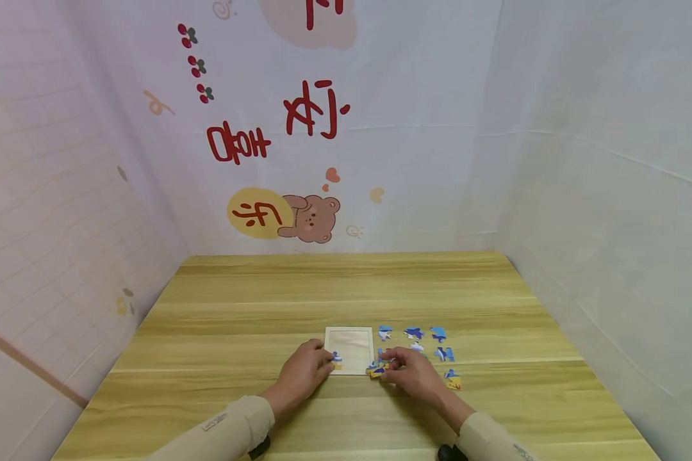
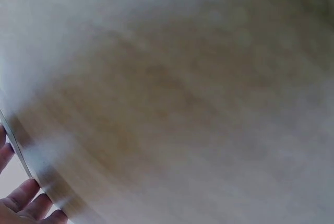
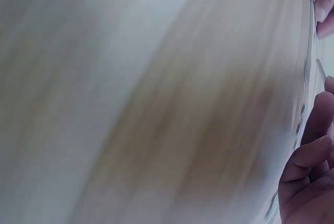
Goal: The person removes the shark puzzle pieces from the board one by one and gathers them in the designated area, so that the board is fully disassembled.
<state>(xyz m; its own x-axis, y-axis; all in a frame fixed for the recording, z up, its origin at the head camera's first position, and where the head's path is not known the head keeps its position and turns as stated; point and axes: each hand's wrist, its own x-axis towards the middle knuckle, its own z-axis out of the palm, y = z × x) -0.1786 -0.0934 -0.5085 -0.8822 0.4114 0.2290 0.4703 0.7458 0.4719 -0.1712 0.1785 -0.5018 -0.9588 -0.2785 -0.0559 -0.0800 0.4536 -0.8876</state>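
A square wooden puzzle frame (image 1: pixel 348 329) lies on the table in the head view, with one puzzle piece (image 1: pixel 337 360) in its lower left corner. My left hand (image 1: pixel 304 370) rests at the frame's left edge, its fingertips beside that piece. In the left wrist view, the fingers (image 2: pixel 23 195) of this hand show at the lower left. At the frame's lower right corner, my right hand (image 1: pixel 415 376) pinches a blue and yellow puzzle piece (image 1: pixel 375 369) between thumb and fingers. The right wrist view shows its curled fingers (image 3: pixel 308 158); the pinched piece is hard to make out there.
Several loose blue puzzle pieces lie right of the frame, among them one at the back (image 1: pixel 414 333) and a yellow-based one (image 1: pixel 452 379) near the right hand. Some are partly hidden by that hand. White printed cloth walls (image 1: pixel 415 192) border the wooden table (image 1: pixel 236 307).
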